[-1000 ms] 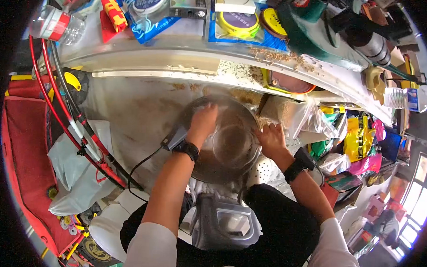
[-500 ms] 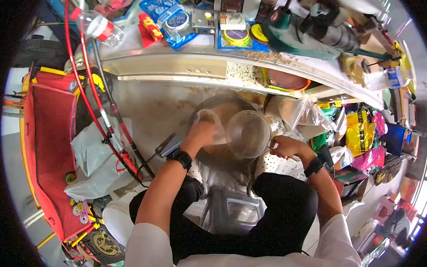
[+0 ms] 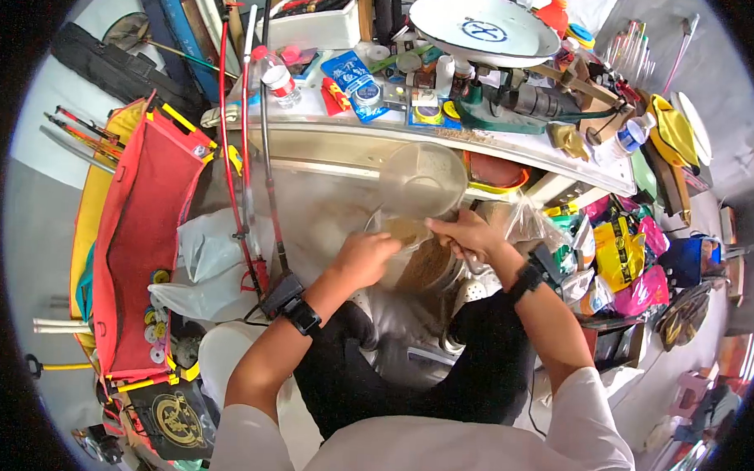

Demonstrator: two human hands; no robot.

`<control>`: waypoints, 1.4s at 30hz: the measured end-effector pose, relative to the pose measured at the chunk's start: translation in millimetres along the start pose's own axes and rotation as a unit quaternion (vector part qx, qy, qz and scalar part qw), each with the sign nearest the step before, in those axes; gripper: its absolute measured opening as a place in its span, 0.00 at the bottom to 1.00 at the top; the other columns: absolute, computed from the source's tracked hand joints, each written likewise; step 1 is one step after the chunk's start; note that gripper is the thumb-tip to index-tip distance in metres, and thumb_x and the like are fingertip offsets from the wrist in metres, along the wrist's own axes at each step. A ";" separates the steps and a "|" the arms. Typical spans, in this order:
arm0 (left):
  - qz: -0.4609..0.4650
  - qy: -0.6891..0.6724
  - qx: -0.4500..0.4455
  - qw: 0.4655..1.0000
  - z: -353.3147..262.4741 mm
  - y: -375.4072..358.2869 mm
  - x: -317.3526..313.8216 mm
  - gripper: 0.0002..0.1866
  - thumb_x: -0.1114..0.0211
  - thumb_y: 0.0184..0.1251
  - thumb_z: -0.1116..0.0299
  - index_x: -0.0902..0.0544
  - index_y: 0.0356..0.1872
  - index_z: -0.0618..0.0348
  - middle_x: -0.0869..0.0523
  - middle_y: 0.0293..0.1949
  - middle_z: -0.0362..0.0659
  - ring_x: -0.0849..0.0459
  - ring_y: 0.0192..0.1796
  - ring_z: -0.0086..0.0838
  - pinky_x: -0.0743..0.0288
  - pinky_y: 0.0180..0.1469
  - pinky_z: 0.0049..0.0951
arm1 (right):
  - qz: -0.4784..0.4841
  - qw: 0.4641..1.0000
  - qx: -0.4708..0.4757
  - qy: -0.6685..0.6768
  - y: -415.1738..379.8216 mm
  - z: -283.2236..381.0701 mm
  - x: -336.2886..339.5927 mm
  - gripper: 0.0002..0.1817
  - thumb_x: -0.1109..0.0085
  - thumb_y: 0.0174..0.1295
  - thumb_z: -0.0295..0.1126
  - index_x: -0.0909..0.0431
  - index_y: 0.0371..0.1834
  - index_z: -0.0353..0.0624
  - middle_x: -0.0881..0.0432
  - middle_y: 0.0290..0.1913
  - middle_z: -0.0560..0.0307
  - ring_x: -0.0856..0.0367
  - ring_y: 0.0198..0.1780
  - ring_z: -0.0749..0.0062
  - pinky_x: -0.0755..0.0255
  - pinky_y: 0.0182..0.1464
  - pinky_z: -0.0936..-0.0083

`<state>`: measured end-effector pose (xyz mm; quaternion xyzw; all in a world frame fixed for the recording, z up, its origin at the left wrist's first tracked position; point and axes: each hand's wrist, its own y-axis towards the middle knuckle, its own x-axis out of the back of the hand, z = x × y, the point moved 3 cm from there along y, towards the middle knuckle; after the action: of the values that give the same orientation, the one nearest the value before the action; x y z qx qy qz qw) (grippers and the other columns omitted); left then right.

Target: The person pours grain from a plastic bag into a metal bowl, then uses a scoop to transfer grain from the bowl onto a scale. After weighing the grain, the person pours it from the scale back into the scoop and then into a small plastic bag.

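A clear plastic tub was held tilted over the metal basin.

Brown grain lay in the basin; the tub looked nearly emptied. The right hand was clasped on the tub's lower edge; the left hand was curled at the basin's rim, below the cluttered shelf.

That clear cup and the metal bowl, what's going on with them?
A seated person holds a clear plastic cup tilted up in the right hand, above a metal bowl of brownish grainy stuff sitting low in front of them. The left hand is at the bowl's near rim. Behind is a cluttered shelf with scattered grain, and a clear bag sits to the bowl's right.
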<state>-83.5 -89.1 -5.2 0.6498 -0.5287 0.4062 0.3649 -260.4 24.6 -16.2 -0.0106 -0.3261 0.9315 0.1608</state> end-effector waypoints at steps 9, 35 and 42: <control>-0.089 -0.072 0.037 0.993 -55.6 -44.0 7.3 0.03 0.44 0.52 0.77 0.27 0.29 0.58 0.22 0.30 0.50 0.22 0.34 0.51 0.29 0.33 0.45 | 0.005 0.981 0.142 0.136 -20.7 -13.9 -40.8 0.15 0.44 0.51 0.21 0.32 0.42 0.30 0.25 0.22 0.54 0.26 0.18 0.74 0.32 0.19 0.77; -0.089 -0.389 -0.002 0.917 -72.5 -12.4 -22.4 0.39 0.25 0.44 0.68 0.35 0.60 0.61 0.26 0.54 0.50 0.26 0.57 0.39 0.34 0.60 0.37 | 0.261 0.814 0.157 0.494 -47.2 -7.0 -15.4 0.34 0.43 0.35 0.18 0.34 0.55 0.27 0.21 0.44 0.48 0.19 0.36 0.65 0.23 0.40 0.75; -0.179 -0.284 -0.084 0.938 -66.1 -0.1 -20.0 0.29 0.27 0.42 0.69 0.28 0.49 0.62 0.22 0.43 0.54 0.24 0.46 0.50 0.30 0.49 0.41 | 0.393 0.737 0.196 0.513 -38.9 2.0 -3.7 0.32 0.43 0.36 0.18 0.33 0.53 0.28 0.20 0.38 0.49 0.19 0.30 0.69 0.24 0.32 0.80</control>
<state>-95.0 -21.5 3.3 0.7892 -0.5174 0.0864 0.3194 -245.8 50.8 8.7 -0.5826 0.0290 0.8085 -0.0776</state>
